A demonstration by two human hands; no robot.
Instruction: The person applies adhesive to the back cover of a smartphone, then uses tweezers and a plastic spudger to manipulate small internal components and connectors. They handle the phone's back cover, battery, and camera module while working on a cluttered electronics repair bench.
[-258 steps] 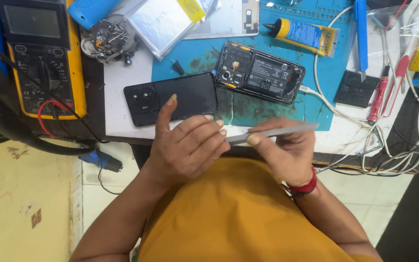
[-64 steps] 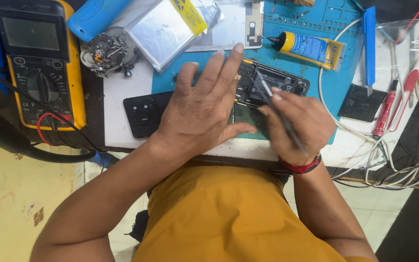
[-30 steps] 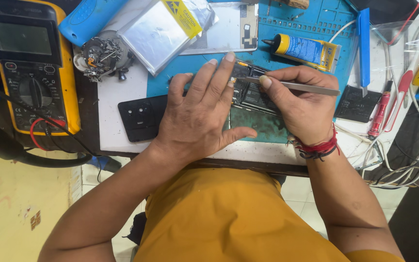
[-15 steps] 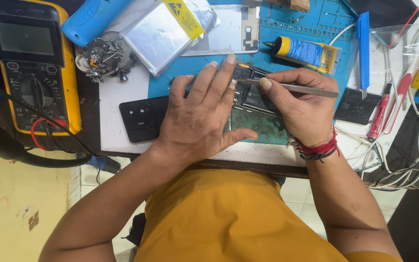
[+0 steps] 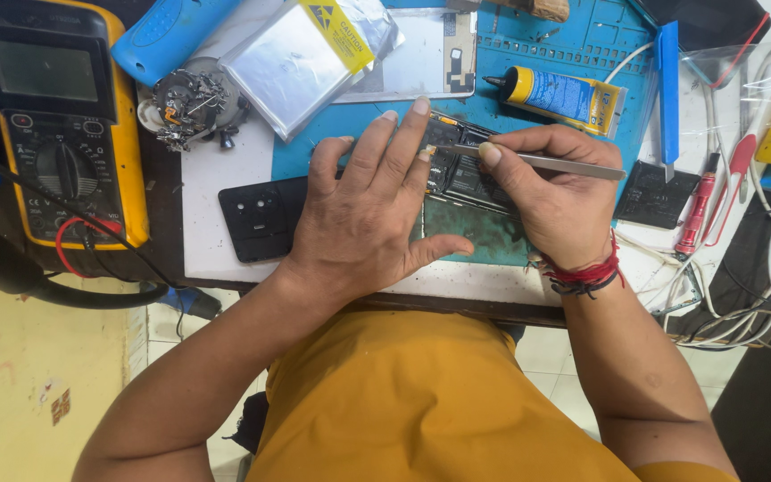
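My left hand (image 5: 363,219) lies flat, fingers spread, over an opened black phone (image 5: 466,165) on the blue work mat (image 5: 573,54), and it also covers part of a black phone back cover (image 5: 256,217). My right hand (image 5: 551,192) grips a pair of metal tweezers (image 5: 551,162) held almost level, with the tip pointing left onto the phone's inner parts beside my left fingertips. Much of the phone is hidden under both hands.
A yellow multimeter (image 5: 60,116) with red and black leads lies at the left. Behind the phone are a silver battery pack (image 5: 301,54), a blue-and-yellow glue tube (image 5: 564,94) and a blue pry tool (image 5: 668,85). A red screwdriver (image 5: 698,210) and tangled white cables (image 5: 760,295) lie at the right.
Both hands moved from in front of my body onto the phone. Over the last second they barely shifted; the tweezers stay pointed at the phone's inside.
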